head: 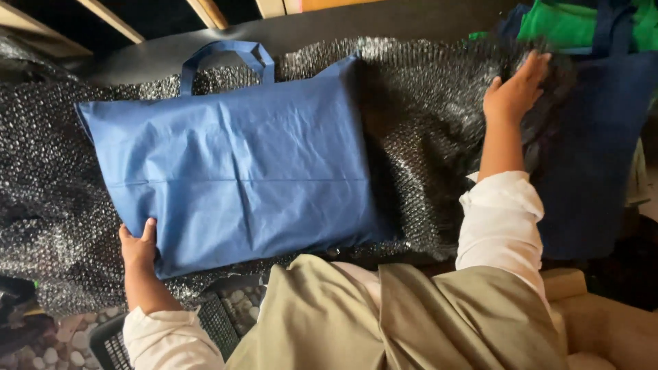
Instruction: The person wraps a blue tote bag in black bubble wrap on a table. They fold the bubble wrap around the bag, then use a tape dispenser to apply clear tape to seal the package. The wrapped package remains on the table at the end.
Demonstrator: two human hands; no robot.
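Observation:
A flat blue fabric bag (233, 164) with loop handles (226, 58) at its far edge lies on a sheet of bubble wrap (425, 137) over a dark table. My left hand (139, 248) grips the bag's near left corner, thumb on top. My right hand (515, 92) reaches to the far right and presses flat, fingers together, on the bubble wrap next to a dark navy bag (596, 151). Both sleeves are white.
A green fabric bag (582, 24) lies at the far right behind the navy one. Wooden slats (205, 10) run along the back. A black plastic crate (212, 322) sits on a pebble floor (48, 342) under the table's near edge.

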